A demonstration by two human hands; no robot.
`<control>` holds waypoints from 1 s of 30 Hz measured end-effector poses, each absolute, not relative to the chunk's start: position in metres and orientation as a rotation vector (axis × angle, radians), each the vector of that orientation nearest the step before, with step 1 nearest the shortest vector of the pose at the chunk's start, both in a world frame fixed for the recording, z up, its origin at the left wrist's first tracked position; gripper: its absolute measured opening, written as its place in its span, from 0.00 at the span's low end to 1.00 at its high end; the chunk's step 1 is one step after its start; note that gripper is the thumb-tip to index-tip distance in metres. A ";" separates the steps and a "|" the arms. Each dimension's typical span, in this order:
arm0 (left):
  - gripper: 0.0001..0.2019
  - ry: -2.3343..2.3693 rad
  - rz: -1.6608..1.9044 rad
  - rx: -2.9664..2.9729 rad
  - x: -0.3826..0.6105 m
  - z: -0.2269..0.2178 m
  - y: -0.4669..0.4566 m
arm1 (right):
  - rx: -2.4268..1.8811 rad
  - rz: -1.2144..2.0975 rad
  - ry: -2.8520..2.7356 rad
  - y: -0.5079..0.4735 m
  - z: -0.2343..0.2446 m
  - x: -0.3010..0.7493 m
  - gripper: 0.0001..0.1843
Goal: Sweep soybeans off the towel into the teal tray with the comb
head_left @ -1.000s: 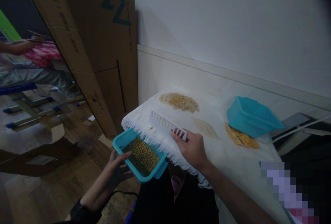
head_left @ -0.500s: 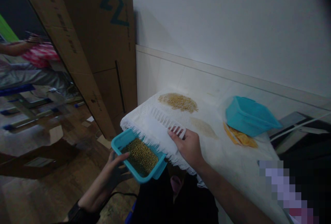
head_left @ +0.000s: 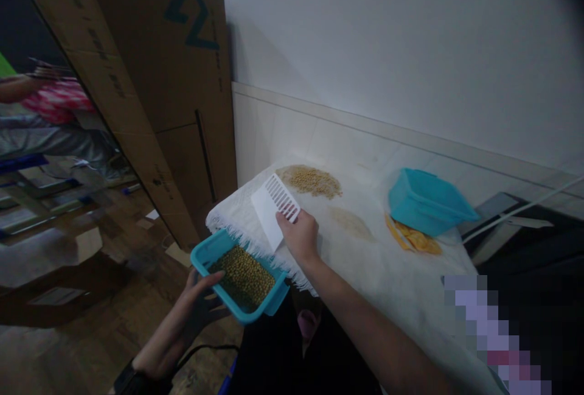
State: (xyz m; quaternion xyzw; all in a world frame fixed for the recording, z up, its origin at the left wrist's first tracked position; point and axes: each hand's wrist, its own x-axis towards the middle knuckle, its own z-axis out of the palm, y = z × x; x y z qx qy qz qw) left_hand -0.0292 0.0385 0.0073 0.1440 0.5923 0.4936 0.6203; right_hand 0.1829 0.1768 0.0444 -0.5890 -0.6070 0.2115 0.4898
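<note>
My left hand (head_left: 201, 294) grips the near left rim of a blue plastic bin (head_left: 241, 316), thumb over the edge. Soybeans (head_left: 246, 276) cover the bottom of this bin, which I hold just below the table's fringed edge. In my right hand (head_left: 301, 234) is a flat white slotted scraper (head_left: 269, 212), pinched by its slotted side above the cloth. Beyond the scraper, a pile of soybeans (head_left: 314, 181) lies on the white tablecloth (head_left: 360, 267), with a damp-looking patch around it. A second pale stain (head_left: 350, 223) shows to the right of the pile.
Another blue bin (head_left: 429, 203) stands at the table's right on a crumpled yellow cloth (head_left: 413, 240). A tall cardboard box (head_left: 182, 90) rises at the left. The white wall (head_left: 387, 48) borders the table's back. Far left, another person (head_left: 55, 103) sits.
My right hand has moved away from the bin towards the bean pile, and the scraper has turned more upright. My left hand keeps its hold on the bin. The view has shifted slightly.
</note>
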 end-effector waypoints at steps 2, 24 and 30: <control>0.38 1.358 1.137 0.316 -0.029 0.008 0.039 | -1.446 0.505 -1.484 0.178 0.047 0.189 0.09; 0.41 1.370 1.181 0.307 -0.027 0.001 0.038 | -1.526 0.606 -1.282 0.192 0.027 0.304 0.24; 0.38 1.384 1.172 0.288 -0.029 0.003 0.039 | -1.562 0.580 -1.254 0.184 0.031 0.343 0.31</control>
